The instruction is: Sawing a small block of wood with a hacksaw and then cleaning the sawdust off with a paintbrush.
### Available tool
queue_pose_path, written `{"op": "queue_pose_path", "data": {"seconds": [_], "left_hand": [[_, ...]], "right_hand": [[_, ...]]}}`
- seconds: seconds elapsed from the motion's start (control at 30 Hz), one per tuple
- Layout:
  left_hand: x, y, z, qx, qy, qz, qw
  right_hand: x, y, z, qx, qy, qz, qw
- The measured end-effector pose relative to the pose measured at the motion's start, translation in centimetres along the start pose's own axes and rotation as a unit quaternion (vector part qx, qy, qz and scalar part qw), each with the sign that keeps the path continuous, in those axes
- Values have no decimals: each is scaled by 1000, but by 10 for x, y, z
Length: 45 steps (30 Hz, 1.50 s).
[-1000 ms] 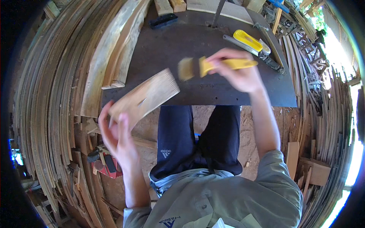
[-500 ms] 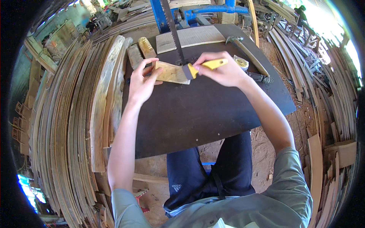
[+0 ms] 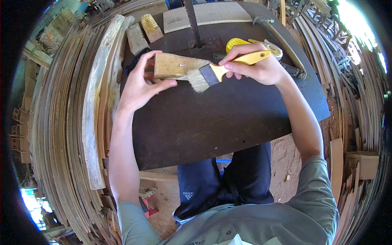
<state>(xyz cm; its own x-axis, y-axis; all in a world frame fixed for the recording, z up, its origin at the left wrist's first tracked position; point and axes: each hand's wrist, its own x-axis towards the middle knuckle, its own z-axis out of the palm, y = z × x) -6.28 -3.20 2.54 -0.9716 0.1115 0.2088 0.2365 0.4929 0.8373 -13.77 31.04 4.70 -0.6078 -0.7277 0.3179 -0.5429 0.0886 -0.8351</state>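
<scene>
My left hand grips the left end of a short wooden piece held over the dark metal tabletop, with a small pale mark or fastener on its face. My right hand holds a paintbrush by its yellow handle, its pale bristles at the right end of the wooden piece, near the lower edge. A saw blade stands upright just beyond them. Behind my right hand lie a yellow object, partly hidden, and a tape measure.
A hammer lies along the table's right side. Wooden blocks and a board are at the back. A long pale slab runs along the left edge. Piles of planks flank the table; a red object is on the floor.
The view has tilted up from a second ago. The wooden piece went from low at the left to over the tabletop, and the brush has come to it, then shifted slightly down along its face.
</scene>
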Motion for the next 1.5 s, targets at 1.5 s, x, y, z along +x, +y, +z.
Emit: {"op": "queue_pose_path", "data": {"seconds": [1.5], "left_hand": [[-7, 1, 12, 188, 21, 17, 982]], "right_hand": [[-9, 11, 16, 42, 159, -25, 986]]}}
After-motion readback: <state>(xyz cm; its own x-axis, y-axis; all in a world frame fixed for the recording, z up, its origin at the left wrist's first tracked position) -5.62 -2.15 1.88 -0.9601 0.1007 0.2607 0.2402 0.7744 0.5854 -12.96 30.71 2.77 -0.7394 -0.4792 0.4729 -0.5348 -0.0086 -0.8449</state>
